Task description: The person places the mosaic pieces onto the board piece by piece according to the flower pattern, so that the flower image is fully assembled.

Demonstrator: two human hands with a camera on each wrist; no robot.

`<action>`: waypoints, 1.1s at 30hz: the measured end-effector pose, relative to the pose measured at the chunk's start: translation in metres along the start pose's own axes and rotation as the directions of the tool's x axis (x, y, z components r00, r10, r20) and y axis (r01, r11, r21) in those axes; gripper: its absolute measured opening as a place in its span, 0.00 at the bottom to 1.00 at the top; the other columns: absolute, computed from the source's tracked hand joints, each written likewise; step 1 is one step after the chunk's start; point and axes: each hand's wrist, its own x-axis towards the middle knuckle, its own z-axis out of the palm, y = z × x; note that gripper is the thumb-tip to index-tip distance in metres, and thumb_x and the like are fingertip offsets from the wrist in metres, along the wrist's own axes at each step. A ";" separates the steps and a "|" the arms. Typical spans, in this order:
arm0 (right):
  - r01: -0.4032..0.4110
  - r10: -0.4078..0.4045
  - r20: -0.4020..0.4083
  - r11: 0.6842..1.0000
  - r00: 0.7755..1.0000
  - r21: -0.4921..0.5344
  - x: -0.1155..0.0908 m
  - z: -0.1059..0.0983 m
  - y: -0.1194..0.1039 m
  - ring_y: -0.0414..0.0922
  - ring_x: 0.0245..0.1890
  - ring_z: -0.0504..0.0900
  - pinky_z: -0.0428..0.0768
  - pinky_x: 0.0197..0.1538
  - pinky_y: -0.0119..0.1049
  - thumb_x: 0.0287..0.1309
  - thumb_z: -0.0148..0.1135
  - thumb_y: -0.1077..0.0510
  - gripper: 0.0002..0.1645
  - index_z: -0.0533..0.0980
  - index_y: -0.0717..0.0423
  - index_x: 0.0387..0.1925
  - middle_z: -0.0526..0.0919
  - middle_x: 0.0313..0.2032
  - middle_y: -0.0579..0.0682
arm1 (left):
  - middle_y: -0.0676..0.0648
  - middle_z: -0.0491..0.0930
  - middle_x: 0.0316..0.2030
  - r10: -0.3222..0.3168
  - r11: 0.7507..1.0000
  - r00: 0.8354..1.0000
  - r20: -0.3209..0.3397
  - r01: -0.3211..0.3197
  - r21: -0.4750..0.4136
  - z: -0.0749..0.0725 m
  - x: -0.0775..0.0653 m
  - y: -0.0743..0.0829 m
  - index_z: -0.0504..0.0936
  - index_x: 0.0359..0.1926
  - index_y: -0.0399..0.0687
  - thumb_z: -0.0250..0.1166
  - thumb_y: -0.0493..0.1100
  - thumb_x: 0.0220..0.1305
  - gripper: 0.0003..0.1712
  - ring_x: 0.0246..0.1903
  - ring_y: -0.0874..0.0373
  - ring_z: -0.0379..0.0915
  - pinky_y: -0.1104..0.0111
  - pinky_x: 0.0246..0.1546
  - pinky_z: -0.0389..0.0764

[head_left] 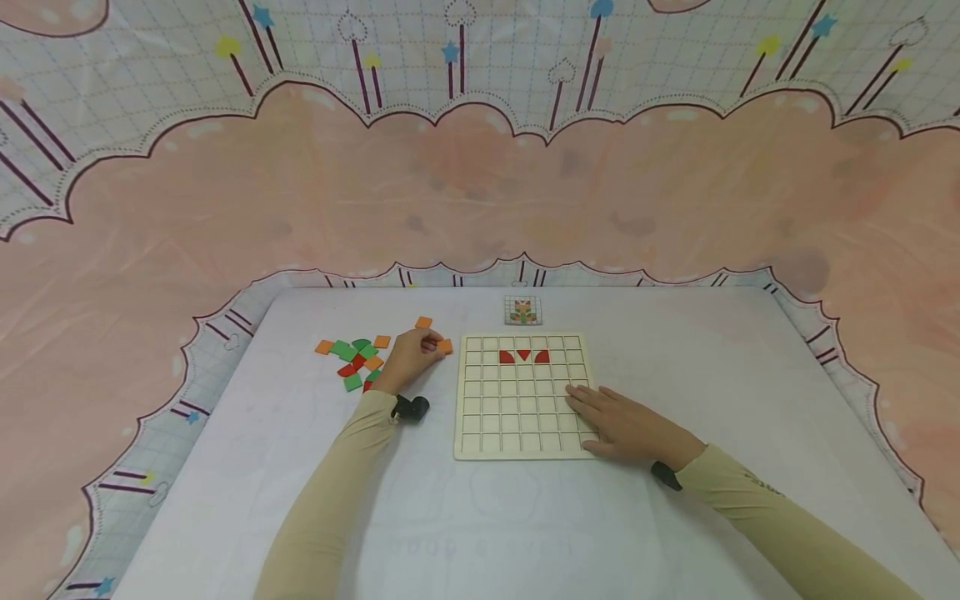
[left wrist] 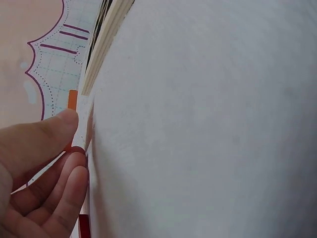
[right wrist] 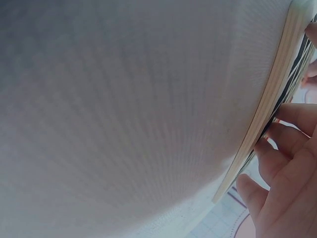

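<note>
My left hand [head_left: 408,360] pinches an orange square tile [head_left: 445,346] between thumb and fingers, just left of the wooden grid board [head_left: 525,412]. In the left wrist view the tile [left wrist: 73,99] shows edge-on above the thumb. My right hand [head_left: 628,423] rests with extended fingers on the board's right edge. Three red pieces lie in one row near the board's top: a rounded piece [head_left: 507,357], a triangle [head_left: 523,355] and another rounded piece [head_left: 542,357]. The right wrist view shows the fingers [right wrist: 297,116] over the board's side [right wrist: 265,106].
Loose green, red and orange pieces lie left of my left hand, among them a green tile [head_left: 352,382] and an orange tile [head_left: 324,347]. Another orange tile [head_left: 423,322] lies behind that hand. A small pattern card [head_left: 522,310] sits beyond the board on the white table [head_left: 480,517].
</note>
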 end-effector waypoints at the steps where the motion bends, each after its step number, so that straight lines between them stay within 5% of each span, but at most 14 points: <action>1: -0.001 0.001 0.002 1.000 1.000 0.002 0.000 0.000 0.000 0.51 0.71 0.57 0.59 0.70 0.50 0.62 0.54 0.43 0.41 0.57 0.60 0.69 0.57 0.71 0.55 | 0.41 0.80 0.43 0.001 1.000 1.000 -0.004 -0.001 0.000 0.000 0.000 0.000 0.78 0.50 0.38 0.65 0.38 0.60 0.17 0.43 0.52 0.76 0.62 0.49 0.78; 33: 0.009 -0.009 -0.023 1.000 1.000 0.004 0.000 0.001 0.002 0.52 0.70 0.58 0.60 0.69 0.50 0.61 0.55 0.44 0.41 0.58 0.60 0.69 0.58 0.71 0.55 | 0.42 0.81 0.38 0.028 0.999 0.999 -0.027 -0.029 -0.044 0.002 0.004 -0.005 0.80 0.47 0.38 0.68 0.36 0.55 0.17 0.38 0.54 0.77 0.63 0.44 0.80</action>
